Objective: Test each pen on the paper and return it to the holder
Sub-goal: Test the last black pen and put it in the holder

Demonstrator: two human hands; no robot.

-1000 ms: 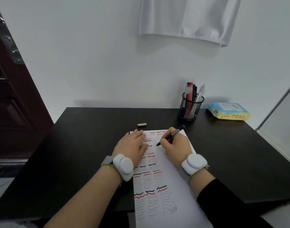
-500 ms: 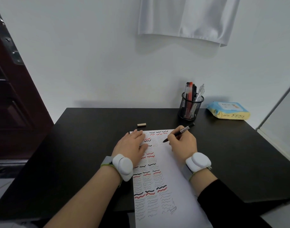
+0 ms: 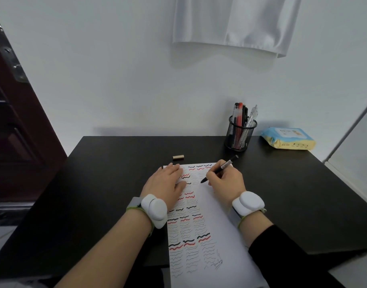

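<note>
Pen (image 3: 219, 169): one, black barrel with a white label band near its upper end; print on the band too small to read. Lies slanted at frame centre, tip down-left at or just above the sheet, rear end pointing up-right toward the holder. Pinched between the fingers (image 3: 212, 175) of the right hand (image 3: 226, 179).

Paper (image 3: 209, 221): one white sheet, lengthwise from frame centre to the lower edge, overhanging the near edge of the tabletop (image 3: 107, 183). Covered in rows of short wavy test strokes, in three columns: bold black, red, and many thin faint ones; a scribble near the lower right of the strokes.

Left hand (image 3: 164, 182): flat on the sheet's upper left corner, fingers straight and relaxed, grasping nothing.

Holder (image 3: 239, 135): one black mesh cup, centre-right of frame, well apart from the sheet; several pens upright inside, red, black and clear barrels, exact count unclear.

Small tan cylinder (image 3: 178, 157): one, lying just above the sheet.

Wrist devices: two, white, one per wrist.

Wipes pack (image 3: 288, 138): one, blue and yellow, right of holder; print illegible.
</note>
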